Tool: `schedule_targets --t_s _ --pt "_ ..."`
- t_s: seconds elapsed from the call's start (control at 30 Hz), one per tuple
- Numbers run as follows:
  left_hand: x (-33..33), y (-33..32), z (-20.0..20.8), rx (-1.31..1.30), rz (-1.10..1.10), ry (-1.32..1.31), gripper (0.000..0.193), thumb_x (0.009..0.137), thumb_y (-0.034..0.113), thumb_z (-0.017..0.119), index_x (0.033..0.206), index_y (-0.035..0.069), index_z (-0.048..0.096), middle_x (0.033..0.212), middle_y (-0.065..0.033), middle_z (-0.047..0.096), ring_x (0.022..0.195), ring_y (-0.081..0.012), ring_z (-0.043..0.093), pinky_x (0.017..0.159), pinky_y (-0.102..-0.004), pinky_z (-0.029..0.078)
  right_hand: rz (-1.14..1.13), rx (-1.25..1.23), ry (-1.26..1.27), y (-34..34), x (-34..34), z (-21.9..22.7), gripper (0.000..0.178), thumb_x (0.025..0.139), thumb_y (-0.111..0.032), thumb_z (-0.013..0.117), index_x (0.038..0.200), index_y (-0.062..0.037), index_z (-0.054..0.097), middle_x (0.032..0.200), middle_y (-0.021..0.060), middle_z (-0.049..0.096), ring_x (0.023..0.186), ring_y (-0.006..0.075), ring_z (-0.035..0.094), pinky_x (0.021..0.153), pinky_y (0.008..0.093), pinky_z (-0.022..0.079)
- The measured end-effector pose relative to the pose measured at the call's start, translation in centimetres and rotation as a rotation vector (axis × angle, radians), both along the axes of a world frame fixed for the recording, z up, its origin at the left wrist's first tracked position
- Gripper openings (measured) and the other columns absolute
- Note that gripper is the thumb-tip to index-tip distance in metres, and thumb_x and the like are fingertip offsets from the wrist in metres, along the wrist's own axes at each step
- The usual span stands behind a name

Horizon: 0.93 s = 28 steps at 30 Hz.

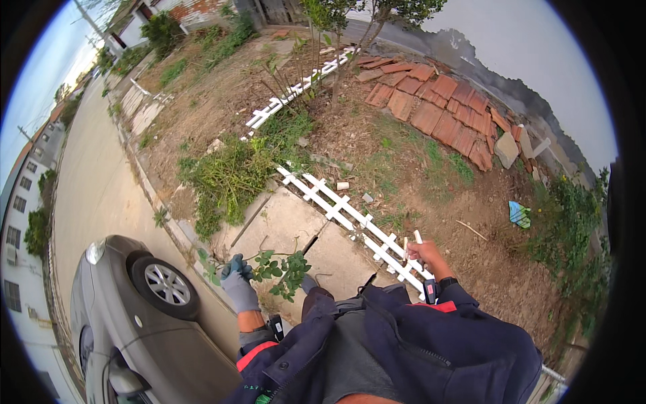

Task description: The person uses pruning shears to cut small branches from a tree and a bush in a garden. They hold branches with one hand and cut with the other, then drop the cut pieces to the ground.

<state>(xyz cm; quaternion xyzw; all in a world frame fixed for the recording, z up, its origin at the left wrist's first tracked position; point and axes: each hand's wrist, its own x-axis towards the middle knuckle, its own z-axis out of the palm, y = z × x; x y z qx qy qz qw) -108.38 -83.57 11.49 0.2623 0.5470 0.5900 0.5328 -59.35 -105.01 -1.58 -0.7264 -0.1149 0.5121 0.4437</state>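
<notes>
My left hand [237, 274], in a grey and blue-green work glove, is closed around the stem of a leafy branch. The green leaves of the branch [288, 271] spread to the right of the glove, over the concrete slabs. My bare right hand [425, 254] is curled in front of a low white picket fence [340, 214]. Two short pale prongs [418, 237] stand up at its fingers. Whether they belong to a held tool or to the fence behind, I cannot tell.
A grey car [128, 289] is parked close on the left, by the kerb. Cut greenery [235, 176] lies piled ahead beside the concrete slabs [276, 219]. Beyond the fence are bare soil [431, 202], stacked red roof tiles [437, 104] and shrubs [568, 242] at the right.
</notes>
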Motion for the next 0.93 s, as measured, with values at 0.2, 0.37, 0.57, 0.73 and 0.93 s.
schedule_targets --t_s 0.2,0.37,0.57,0.73,0.93 --pt "-3.6 15.0 -0.3 -0.061 -0.118 0.037 0.013 0.090 0.016 0.071 0.096 0.005 0.068 0.077 -0.0039 0.067 0.058 -0.0101 0.058 0.046 -0.0217 0.041 -0.240 -0.179 0.043 1.8 -7.2 0.9 0.026 0.085 -0.024 0.074 0.092 0.0004 0.072 0.079 0.0087 0.072 0.063 0.0160 0.069 0.049 0.0262 0.045" --pt "-4.9 24.4 -0.7 -0.089 -0.112 0.073 0.013 0.091 0.019 0.070 0.095 0.006 0.067 0.077 -0.0030 0.066 0.059 -0.0105 0.058 0.047 -0.0217 0.040 -0.350 -0.193 0.040 5.5 -11.4 0.6 0.026 0.086 -0.026 0.074 0.091 -0.0001 0.071 0.078 0.0086 0.072 0.061 0.0158 0.068 0.046 0.0258 0.043" --pt "-6.9 34.3 -2.6 -0.076 -0.100 0.108 0.016 0.090 0.020 0.071 0.097 0.006 0.069 0.078 -0.0027 0.067 0.059 -0.0113 0.058 0.046 -0.0238 0.040 -0.414 -0.173 0.065 13.9 -11.2 -1.1 0.025 0.086 -0.023 0.073 0.090 0.0014 0.070 0.076 0.0077 0.070 0.060 0.0152 0.067 0.050 0.0265 0.049" --pt "-9.2 41.7 -2.6 -0.096 -0.030 0.169 0.014 0.088 0.020 0.073 0.093 0.007 0.070 0.075 -0.0030 0.066 0.056 -0.0122 0.058 0.044 -0.0243 0.040 -0.416 -0.137 0.063 22.7 -11.1 -1.4 0.025 0.086 -0.023 0.074 0.090 0.0016 0.070 0.078 0.0084 0.070 0.064 0.0155 0.067 0.056 0.0271 0.052" --pt "-11.1 50.7 -2.3 -0.164 -0.044 0.138 0.015 0.089 0.017 0.072 0.078 0.008 0.065 0.067 -0.0025 0.060 0.049 -0.0116 0.052 0.039 -0.0246 0.034 -0.442 -0.145 0.025 27.5 -12.3 0.9 0.025 0.085 -0.028 0.074 0.090 -0.0049 0.068 0.078 0.0039 0.071 0.062 0.0111 0.066 0.046 0.0223 0.038"
